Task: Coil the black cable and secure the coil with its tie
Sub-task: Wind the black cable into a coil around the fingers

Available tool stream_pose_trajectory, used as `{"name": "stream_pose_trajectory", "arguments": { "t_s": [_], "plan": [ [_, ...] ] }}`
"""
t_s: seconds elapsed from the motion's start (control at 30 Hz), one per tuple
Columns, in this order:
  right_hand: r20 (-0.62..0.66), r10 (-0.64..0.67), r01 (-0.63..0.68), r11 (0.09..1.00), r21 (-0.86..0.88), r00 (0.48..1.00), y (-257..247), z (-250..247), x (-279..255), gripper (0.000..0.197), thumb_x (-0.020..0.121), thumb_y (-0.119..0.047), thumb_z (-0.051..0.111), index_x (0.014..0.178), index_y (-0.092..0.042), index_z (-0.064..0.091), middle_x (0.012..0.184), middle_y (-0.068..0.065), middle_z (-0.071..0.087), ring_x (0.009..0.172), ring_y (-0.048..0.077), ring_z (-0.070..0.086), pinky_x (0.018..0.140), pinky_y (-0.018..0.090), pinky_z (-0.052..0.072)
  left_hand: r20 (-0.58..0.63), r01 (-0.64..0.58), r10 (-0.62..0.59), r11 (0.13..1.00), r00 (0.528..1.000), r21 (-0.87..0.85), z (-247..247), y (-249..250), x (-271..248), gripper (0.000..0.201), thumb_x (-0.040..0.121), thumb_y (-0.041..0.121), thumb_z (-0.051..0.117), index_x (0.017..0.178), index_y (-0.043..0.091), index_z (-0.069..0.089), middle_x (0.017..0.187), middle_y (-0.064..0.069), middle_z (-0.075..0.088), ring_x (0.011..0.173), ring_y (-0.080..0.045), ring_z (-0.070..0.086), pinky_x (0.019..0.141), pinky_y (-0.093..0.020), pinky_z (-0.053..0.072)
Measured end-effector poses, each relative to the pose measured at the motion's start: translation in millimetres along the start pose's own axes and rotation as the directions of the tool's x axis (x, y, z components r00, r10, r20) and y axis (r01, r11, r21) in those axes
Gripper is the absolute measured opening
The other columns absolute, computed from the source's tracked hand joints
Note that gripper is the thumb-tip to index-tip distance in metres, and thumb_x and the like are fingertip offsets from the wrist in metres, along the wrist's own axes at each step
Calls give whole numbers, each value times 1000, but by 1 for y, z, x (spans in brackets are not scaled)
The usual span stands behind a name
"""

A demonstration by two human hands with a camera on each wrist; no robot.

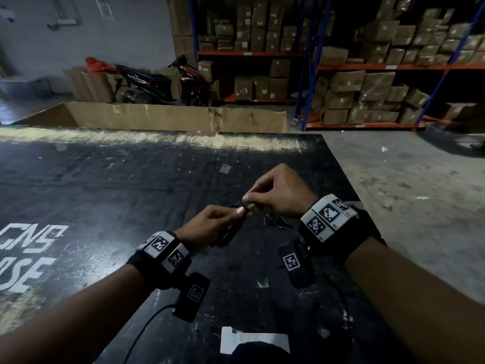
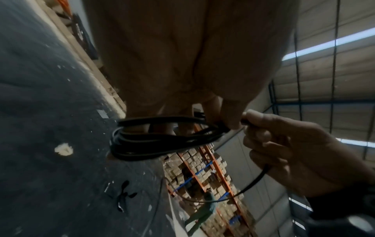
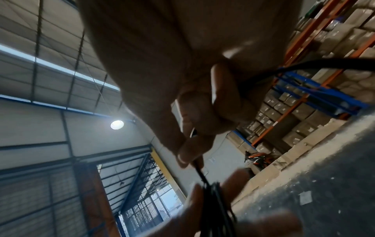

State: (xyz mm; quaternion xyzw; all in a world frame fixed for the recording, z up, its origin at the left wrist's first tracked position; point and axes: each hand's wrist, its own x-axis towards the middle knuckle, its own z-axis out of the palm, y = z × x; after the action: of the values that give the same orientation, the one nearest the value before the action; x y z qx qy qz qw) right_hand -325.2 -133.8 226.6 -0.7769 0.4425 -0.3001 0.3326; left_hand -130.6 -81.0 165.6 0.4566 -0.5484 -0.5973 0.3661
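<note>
Left hand (image 1: pixel 210 222) above the dark bench (image 1: pixel 131 185), fingers pinching the black cable coil (image 2: pixel 162 141) of several loops held in the air, right hand (image 1: pixel 278 193) touching it, fingertips nipping a thin black strand (image 3: pixel 199 172) running into the bundle

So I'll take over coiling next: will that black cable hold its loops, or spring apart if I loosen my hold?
Probably floppy: the black cable sags in loose, uneven loops below the left hand. Likely light, since fingertip pinches carry it. No tie shows around it, so the loops may spread once released.
</note>
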Motion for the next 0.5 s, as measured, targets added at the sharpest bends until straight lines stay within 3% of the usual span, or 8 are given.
{"name": "stream_pose_trajectory", "arguments": {
  "t_s": [0.03, 0.07, 0.1, 0.17, 0.23, 0.3, 0.4, 0.5],
  "plan": [
    [-43, 0, 3, 999, 53, 999, -1, 5, -2, 4, 81, -17, 81, 81, -13, 84, 64, -1, 77, 58, 5, 70, 58, 21, 52, -57, -39, 37, 999, 998, -31, 1, 3, 1, 68, 91, 52, 67, 113, -13, 67, 79, -14, 64, 98, -36, 54, 78, -48, 45],
    [-86, -2, 13, 993, 119, 996, 0, 10, -4, 5, 84, -15, 79, 84, -13, 84, 64, 0, 76, 57, 6, 69, 57, 22, 52, -106, -72, 63, 994, 992, -85, 2, 6, 4, 51, 97, 42, 59, 113, -5, 72, 92, -5, 76, 106, -34, 64, 87, -47, 54],
    [-126, 3, 23, 979, 202, 992, 1, 15, -6, 7, 86, -14, 77, 88, -12, 84, 63, 2, 76, 53, 8, 67, 54, 23, 52, -136, -94, 72, 983, 988, -160, 1, 9, 6, 40, 102, 35, 51, 116, 4, 73, 114, 0, 78, 113, -31, 68, 92, -42, 58],
    [-177, 50, 32, 903, 429, 983, 5, 26, -13, 11, 88, -13, 74, 95, -10, 82, 64, 10, 74, 41, 11, 55, 43, 22, 43, -150, -122, 78, 942, 986, -313, -2, 16, 10, 37, 106, 33, 42, 128, 19, 69, 145, 2, 64, 120, -24, 69, 100, -46, 54],
    [-167, 112, 25, 757, 653, 980, 12, 35, -21, 14, 90, -11, 72, 99, -7, 81, 63, 12, 71, 35, 11, 42, 37, 19, 31, -143, -139, 84, 888, 986, -438, -7, 21, 14, 42, 105, 42, 41, 143, 32, 58, 151, -3, 58, 125, -26, 66, 106, -57, 45],
    [-109, 141, -5, 636, 772, 984, 20, 44, -28, 16, 89, -12, 71, 100, -5, 81, 62, 10, 70, 34, 9, 38, 36, 18, 25, -130, -180, 130, 832, 983, -524, -11, 27, 17, 48, 103, 48, 40, 149, 38, 50, 153, -6, 56, 134, -31, 59, 106, -57, 49],
    [6, 189, -100, 493, 864, 982, 32, 53, -40, 25, 78, -20, 73, 98, -5, 80, 60, 8, 70, 33, 6, 39, 35, 16, 27, -128, -248, 216, 745, 968, -620, -16, 44, 19, 46, 105, 49, 36, 147, 38, 51, 155, -9, 54, 138, -38, 55, 97, -58, 56],
    [75, 215, -174, 493, 852, 974, 52, 60, -47, 30, 76, -24, 73, 100, -7, 80, 56, 3, 65, 36, 5, 42, 36, 13, 29, -91, -267, 286, 673, 954, -690, -25, 65, 18, 45, 107, 50, 29, 146, 39, 50, 161, -11, 46, 144, -42, 47, 101, -72, 46]
  ]
}}
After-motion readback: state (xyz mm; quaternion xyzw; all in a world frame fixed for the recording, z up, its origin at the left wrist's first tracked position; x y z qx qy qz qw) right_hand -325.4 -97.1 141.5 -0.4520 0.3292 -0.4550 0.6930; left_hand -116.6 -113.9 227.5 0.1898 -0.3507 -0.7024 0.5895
